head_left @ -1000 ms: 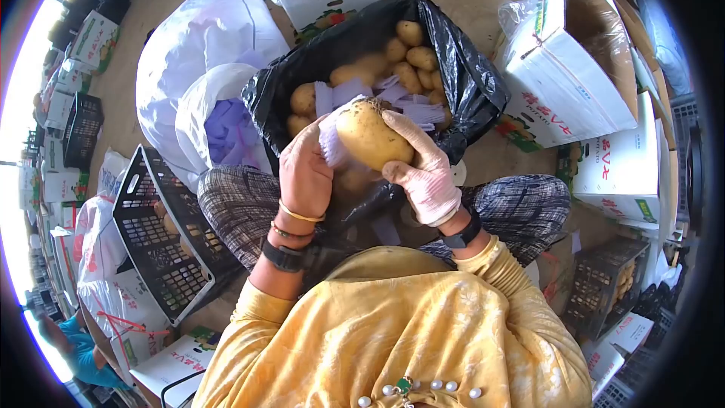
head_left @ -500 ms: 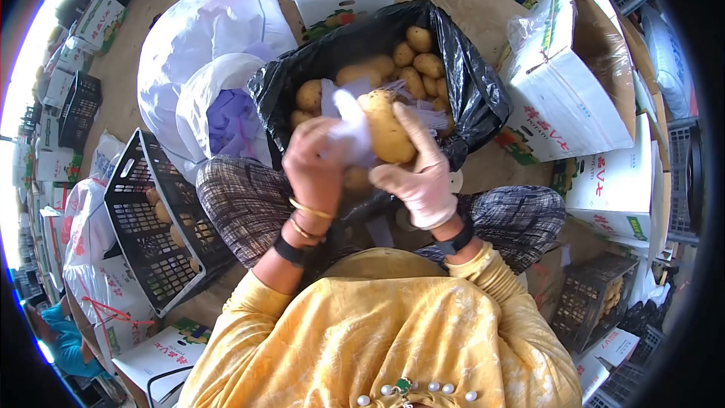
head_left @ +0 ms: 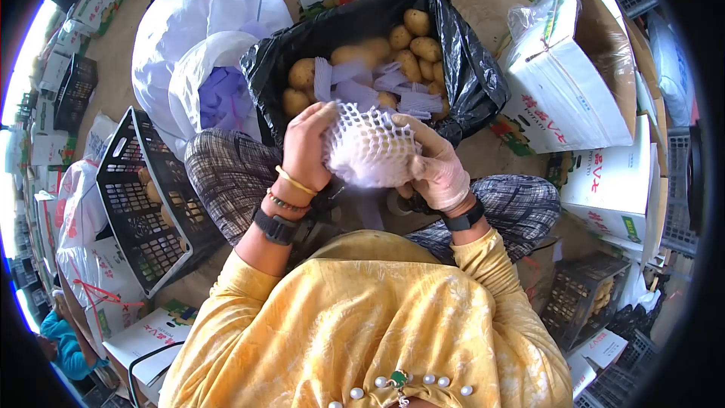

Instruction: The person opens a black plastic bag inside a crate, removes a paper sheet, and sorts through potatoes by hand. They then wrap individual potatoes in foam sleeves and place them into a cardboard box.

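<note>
Between my hands is a potato covered by a stretched white foam net sleeve (head_left: pixel 370 143). My left hand (head_left: pixel 308 143) grips the sleeve's left side with its fingertips. My right hand (head_left: pixel 438 159), in a pale glove, is closed around the right end of the sleeved potato. Just beyond them stands a box lined with a black plastic bag (head_left: pixel 472 68). Loose potatoes (head_left: pixel 408 64) lie inside it, with several flattened pale-purple foam sleeves (head_left: pixel 355 92) on top of them.
A white sack (head_left: pixel 192 38) with purple foam sleeves (head_left: pixel 226 98) in its mouth lies at the left. Below it a black crate (head_left: pixel 151 204) leans with potatoes inside. White potato cartons (head_left: pixel 570 68) stand at the right. A person in blue (head_left: pixel 66 340) is at the lower left edge.
The bare potato in my right hand is now covered by the foam sleeve, which has spread into an open net. Both hands have drawn slightly nearer my body, the left one now beside the potato.
</note>
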`<state>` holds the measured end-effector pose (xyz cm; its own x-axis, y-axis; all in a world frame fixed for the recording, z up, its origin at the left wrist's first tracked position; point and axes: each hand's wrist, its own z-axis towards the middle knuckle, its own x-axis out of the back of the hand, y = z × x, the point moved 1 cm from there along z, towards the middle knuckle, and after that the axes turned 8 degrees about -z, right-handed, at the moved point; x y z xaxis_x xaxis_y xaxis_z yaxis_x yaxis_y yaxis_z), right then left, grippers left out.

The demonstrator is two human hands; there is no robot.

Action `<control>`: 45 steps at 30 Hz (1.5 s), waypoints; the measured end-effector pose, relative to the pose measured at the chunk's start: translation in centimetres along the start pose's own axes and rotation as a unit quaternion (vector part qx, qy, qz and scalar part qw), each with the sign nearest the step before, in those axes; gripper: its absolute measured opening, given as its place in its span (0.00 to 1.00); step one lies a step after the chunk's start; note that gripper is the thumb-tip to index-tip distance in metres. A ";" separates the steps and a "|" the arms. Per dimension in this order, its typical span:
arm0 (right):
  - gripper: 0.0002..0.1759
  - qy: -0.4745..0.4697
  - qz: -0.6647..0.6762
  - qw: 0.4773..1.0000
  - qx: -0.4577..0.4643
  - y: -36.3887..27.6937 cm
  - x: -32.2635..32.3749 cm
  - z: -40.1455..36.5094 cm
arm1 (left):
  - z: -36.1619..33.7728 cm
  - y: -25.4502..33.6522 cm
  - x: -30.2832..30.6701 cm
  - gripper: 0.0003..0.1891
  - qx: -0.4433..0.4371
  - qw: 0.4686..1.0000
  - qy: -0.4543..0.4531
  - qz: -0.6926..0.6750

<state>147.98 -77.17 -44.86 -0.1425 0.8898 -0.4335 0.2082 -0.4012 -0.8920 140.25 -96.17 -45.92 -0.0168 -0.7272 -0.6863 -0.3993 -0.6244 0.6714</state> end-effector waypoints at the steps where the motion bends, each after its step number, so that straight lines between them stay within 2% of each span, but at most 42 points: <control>1: 0.39 -0.028 0.048 0.998 0.006 -0.1 -0.7 -0.1 | 0.0 -0.6 -0.2 0.07 -0.008 0.999 -0.014 0.036; 3: 0.41 -0.062 0.097 0.993 0.007 -0.3 -1.5 0.0 | 0.4 -2.9 0.8 0.08 -0.033 0.996 -0.050 0.059; 4: 0.43 -0.047 0.121 0.992 -0.002 -0.3 -1.6 0.0 | 0.2 -3.4 0.4 0.09 0.054 0.993 -0.073 -0.078; 5: 0.45 -0.032 0.145 0.989 -0.014 -0.3 -1.7 0.0 | -0.1 -3.9 -0.1 0.10 0.137 0.962 -0.093 -0.217; 6: 0.45 -0.082 0.139 0.987 -0.008 0.1 -1.1 0.0 | -0.4 -4.2 -0.3 0.10 0.132 0.962 -0.086 -0.222; 8: 0.45 -0.101 0.136 0.985 -0.038 -0.5 -0.8 -0.2 | -0.6 -4.3 -0.8 0.10 0.171 0.940 -0.126 -0.265; 9: 0.46 -0.113 0.134 0.983 -0.061 -0.8 -0.9 -0.4 | -0.1 -4.4 -0.4 0.10 0.166 0.941 -0.119 -0.270; 11: 0.46 -0.132 0.121 0.981 -0.069 -1.4 -1.3 -0.4 | 1.5 -4.1 0.2 0.12 0.213 0.957 -0.137 -0.141; 12: 0.46 -0.147 0.120 0.979 -0.073 -1.6 -1.4 -0.4 | 1.5 -3.9 0.2 0.11 0.207 0.964 -0.108 -0.130; 15: 0.46 -0.186 0.115 0.973 -0.067 -2.0 -1.1 0.0 | 1.3 -3.7 0.6 0.11 0.191 0.971 -0.111 -0.094; 16: 0.46 -0.156 0.106 0.982 -0.026 -3.0 -1.4 0.0 | 0.3 -3.1 -0.4 0.11 0.168 0.982 -0.068 -0.059; 17: 0.47 -0.129 0.096 0.987 0.011 -3.7 -1.5 0.1 | -1.2 -1.0 -1.8 0.12 0.083 0.995 -0.046 0.004; 18: 0.43 0.077 0.070 0.994 0.031 -4.3 0.0 0.1 | -2.3 2.4 -1.5 0.12 0.006 0.978 -0.062 0.197; 19: 0.38 0.162 0.027 0.985 0.047 -6.5 1.8 -0.5 | -3.5 5.4 -1.1 0.11 -0.101 0.956 -0.049 0.270; 20: 0.36 0.248 -0.021 0.967 0.054 -8.7 3.6 -1.2 | -4.9 8.8 -0.5 0.10 -0.202 0.940 -0.035 0.272; 21: 0.35 0.262 0.004 0.960 0.100 -11.8 7.6 -1.1 | -6.3 11.9 0.6 0.10 -0.277 0.926 -0.023 0.257; 22: 0.34 0.197 0.068 0.968 0.140 -15.8 12.6 -1.3 | -7.7 14.3 2.4 0.09 -0.322 0.919 -0.012 0.226; 23: 0.33 0.082 0.150 0.973 0.158 -20.0 18.2 -1.3 | -8.8 16.0 5.4 0.09 -0.333 0.933 -0.013 0.137; 25: 0.31 -0.041 0.204 0.967 0.144 -25.6 24.5 -1.2 | -10.2 17.2 11.9 0.09 -0.294 0.926 0.096 0.216; 27: 0.29 -0.070 0.122 0.982 0.129 -24.3 23.0 0.7 | -10.4 15.4 18.4 0.11 -0.126 0.918 0.222 0.304; 28: 0.29 -0.081 0.078 0.986 0.122 -23.5 22.6 1.5 | -10.1 13.1 22.8 0.13 -0.064 0.877 0.224 0.421; 30: 0.27 -0.084 -0.012 0.992 0.098 -21.1 22.4 0.9 | -9.5 6.1 32.0 0.15 0.065 0.751 0.192 0.629; 31: 0.26 -0.077 -0.060 0.992 0.082 -19.8 22.3 -0.5 | -9.4 3.2 34.6 0.15 0.106 0.703 0.177 0.681; 32: 0.26 -0.120 0.013 0.990 -0.072 -14.6 14.9 1.3 | -9.3 0.8 36.7 0.15 0.136 0.668 0.169 0.712; 33: 0.25 -0.133 0.079 0.961 -0.229 -9.5 7.6 3.0 | -9.5 -0.9 38.3 0.15 0.154 0.647 0.167 0.728; 34: 0.23 -0.132 -0.233 0.906 -0.327 -5.5 8.5 1.5 | -9.7 -2.4 39.5 0.15 0.171 0.630 0.163 0.740; 35: 0.21 -0.156 -0.464 0.724 -0.486 -4.3 -1.6 5.4 | -9.4 -3.2 40.4 0.15 0.181 0.623 0.159 0.744; 36: 0.17 -0.323 -0.604 0.677 -0.269 0.8 0.2 4.0 | -8.7 -3.8 41.1 0.15 0.189 0.623 0.154 0.743; 37: 0.17 -0.386 -0.682 0.434 -0.445 3.6 -1.6 5.2 | -9.1 -4.0 41.6 0.15 0.200 0.611 0.154 0.750; 39: 0.16 -0.507 -0.684 0.370 -0.371 12.7 4.1 2.6 | -8.8 -4.2 42.4 0.15 0.213 0.603 0.152 0.753; 41: 0.16 -0.515 -0.699 0.311 -0.386 17.2 6.4 1.5 | -8.5 -3.8 43.1 0.15 0.223 0.601 0.160 0.751; 45: 0.16 -0.484 -0.712 0.304 -0.408 23.1 7.0 -0.1 | -8.3 -1.4 44.1 0.15 0.226 0.617 0.197 0.728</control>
<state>151.90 -80.18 -68.49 -0.7858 -0.6045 0.1311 -0.6174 0.7794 -0.1066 147.65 -129.69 -74.81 -0.4701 -0.4929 0.7322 -0.4399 0.8500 0.2897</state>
